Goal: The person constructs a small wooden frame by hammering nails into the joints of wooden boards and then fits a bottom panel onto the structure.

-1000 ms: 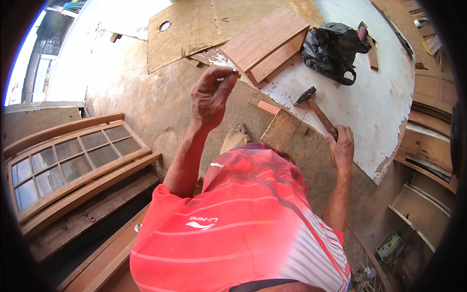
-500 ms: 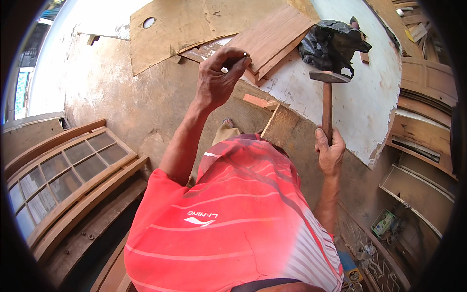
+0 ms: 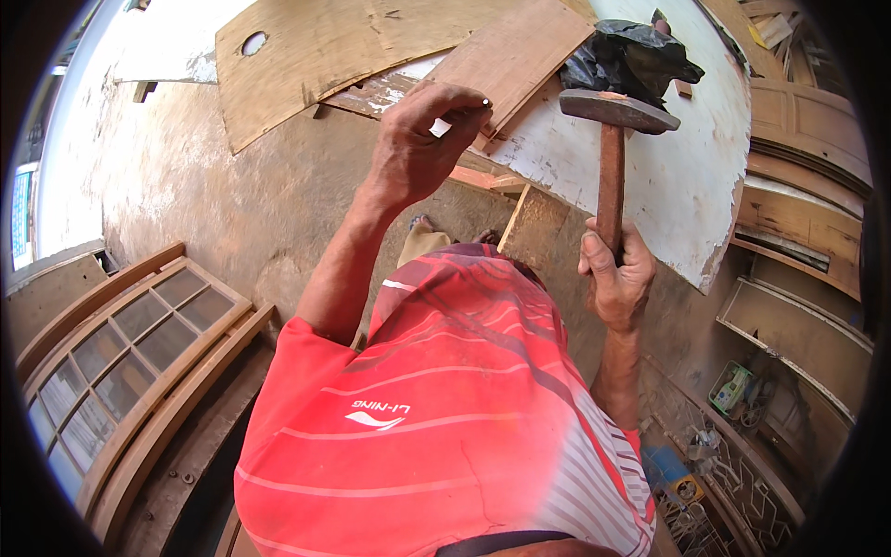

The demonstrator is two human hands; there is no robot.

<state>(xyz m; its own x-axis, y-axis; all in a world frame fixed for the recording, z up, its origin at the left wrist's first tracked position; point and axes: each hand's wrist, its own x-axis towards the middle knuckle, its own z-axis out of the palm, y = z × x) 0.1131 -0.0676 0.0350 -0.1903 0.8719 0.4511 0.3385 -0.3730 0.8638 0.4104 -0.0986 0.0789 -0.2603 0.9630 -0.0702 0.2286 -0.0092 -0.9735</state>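
My right hand [image 3: 620, 278] is wrapped round the lower handle of a hammer [image 3: 611, 176], held upright with its dark metal head at the top. My left hand [image 3: 413, 139] is raised, thumb and forefinger pinched on a small shiny nail-like piece [image 3: 485, 103]; only its bright tip shows. Just beyond those fingers lie reddish wooden boards [image 3: 520, 60], stacked on a white worktop [image 3: 691, 176]. A crumpled black plastic bag [image 3: 631, 60] sits behind the hammer head.
A plywood sheet [image 3: 316, 65] with a round hole lies at the far left of the worktop. Below the near edge stands a wooden block [image 3: 535, 223]. A paned wooden window frame [image 3: 139, 343] leans at left. Wooden panels [image 3: 807, 139] are stacked at right, with wires and tools below.
The hammer has come up and slightly left, its head now larger and tilted. My left hand has shifted slightly right, still pinching. The view has moved a little.
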